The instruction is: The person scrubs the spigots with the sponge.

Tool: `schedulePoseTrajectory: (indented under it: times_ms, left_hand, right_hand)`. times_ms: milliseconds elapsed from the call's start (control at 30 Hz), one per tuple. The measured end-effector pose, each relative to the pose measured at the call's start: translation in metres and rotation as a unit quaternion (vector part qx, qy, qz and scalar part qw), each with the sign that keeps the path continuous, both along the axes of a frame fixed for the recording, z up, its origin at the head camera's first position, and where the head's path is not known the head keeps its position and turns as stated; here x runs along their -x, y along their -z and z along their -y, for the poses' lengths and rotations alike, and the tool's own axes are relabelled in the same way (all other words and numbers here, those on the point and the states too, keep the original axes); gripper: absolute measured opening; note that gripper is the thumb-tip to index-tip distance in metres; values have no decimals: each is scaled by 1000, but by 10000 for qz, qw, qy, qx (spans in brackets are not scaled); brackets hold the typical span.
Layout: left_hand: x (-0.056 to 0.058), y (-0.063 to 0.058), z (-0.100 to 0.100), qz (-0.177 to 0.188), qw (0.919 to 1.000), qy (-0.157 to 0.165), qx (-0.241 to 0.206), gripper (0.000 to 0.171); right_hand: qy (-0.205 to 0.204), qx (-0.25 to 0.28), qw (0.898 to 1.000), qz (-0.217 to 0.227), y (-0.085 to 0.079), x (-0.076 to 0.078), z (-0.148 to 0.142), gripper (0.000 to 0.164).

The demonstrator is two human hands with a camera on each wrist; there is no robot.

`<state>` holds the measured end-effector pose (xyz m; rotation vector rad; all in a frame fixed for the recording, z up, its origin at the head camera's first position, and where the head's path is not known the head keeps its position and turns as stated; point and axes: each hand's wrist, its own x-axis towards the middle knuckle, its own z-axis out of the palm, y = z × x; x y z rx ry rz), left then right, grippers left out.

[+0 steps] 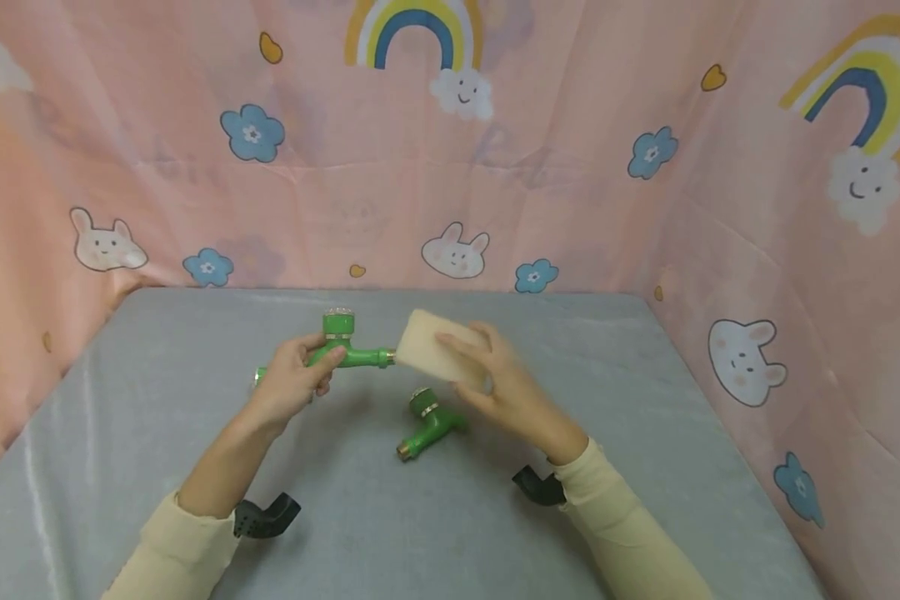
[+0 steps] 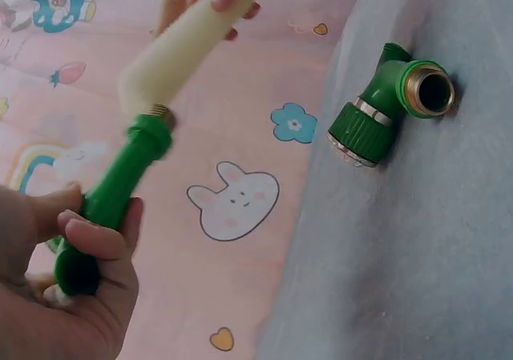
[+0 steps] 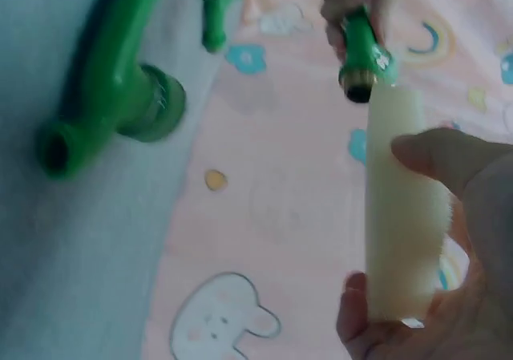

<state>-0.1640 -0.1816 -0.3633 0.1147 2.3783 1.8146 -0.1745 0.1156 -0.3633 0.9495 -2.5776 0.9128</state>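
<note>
My left hand (image 1: pixel 292 383) grips a green faucet (image 1: pixel 360 357) by its body, thumb and fingers around it, above the table. Its brass threaded end (image 2: pixel 163 113) points toward my right hand. In my right hand (image 1: pixel 506 383) is a thick cream sponge (image 1: pixel 431 346), pinched between thumb and fingers. One end of the sponge is right at the faucet's threaded tip. Below the sponge, a second green faucet (image 1: pixel 433 425) lies on the table, its brass end toward me. A third green faucet (image 3: pixel 215 11) lies farther left, mostly hidden behind my left hand in the head view.
Grey cloth covers the table (image 1: pixel 390 533). Pink printed curtains (image 1: pixel 555 183) stand along its back and sides. A black curved mount (image 1: pixel 267 517) sticks out at the left wrist, and another black mount (image 1: pixel 537 486) at the right wrist.
</note>
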Motion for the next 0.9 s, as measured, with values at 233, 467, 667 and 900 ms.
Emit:
schedulePoseTrajectory:
  times_ms: [233,467,667,900]
  left_hand:
    - [-3,1,-4,388,9904,-15,-1325,59]
    - [-3,4,-8,666,9798,161,-1880,58]
    - [-1,6,-9,803,9571,737,-2685,30]
    - [-3,6,-9,463,9533,1008,-2810,26]
  right_hand:
    - [-502,395,9975,-312,-2,-9,7,60]
    - [-98,814,9966,-84,-2,-3,2,65]
    - [-346,1308,9905,-256,-13,-8,-3,64]
    - [-144,1036,9944,151,-14,-3,-9,63]
